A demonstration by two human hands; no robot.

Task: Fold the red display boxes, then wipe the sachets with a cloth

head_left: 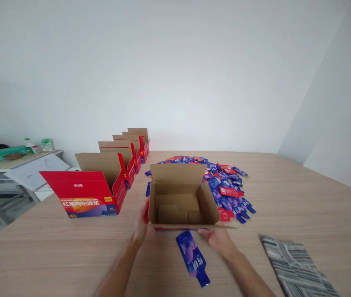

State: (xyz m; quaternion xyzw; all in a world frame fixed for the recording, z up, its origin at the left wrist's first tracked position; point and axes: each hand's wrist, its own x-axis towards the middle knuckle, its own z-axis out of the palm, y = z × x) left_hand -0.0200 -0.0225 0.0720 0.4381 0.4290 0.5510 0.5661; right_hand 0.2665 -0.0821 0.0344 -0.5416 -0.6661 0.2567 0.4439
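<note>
An empty cardboard box [178,189] with brown inside walls and raised flaps stands in front of me, its opening facing me. My left hand [141,225] is closed around its left side, fingers partly hidden by the wall. My right hand [218,241] grips the front flap near its right end, with the fingertips tucked underneath. Just below the box a blue and purple sachet [193,258] with a narrow spout end lies flat on the table. Behind the box spreads a pile of blue and red sachets [225,187].
A row of open red boxes [93,189] recedes along the left of the wooden table [286,194]. At the front right lies a striped grey cloth [296,264]. A side table [5,165] at far left carries a teal tray [7,152] and bottles.
</note>
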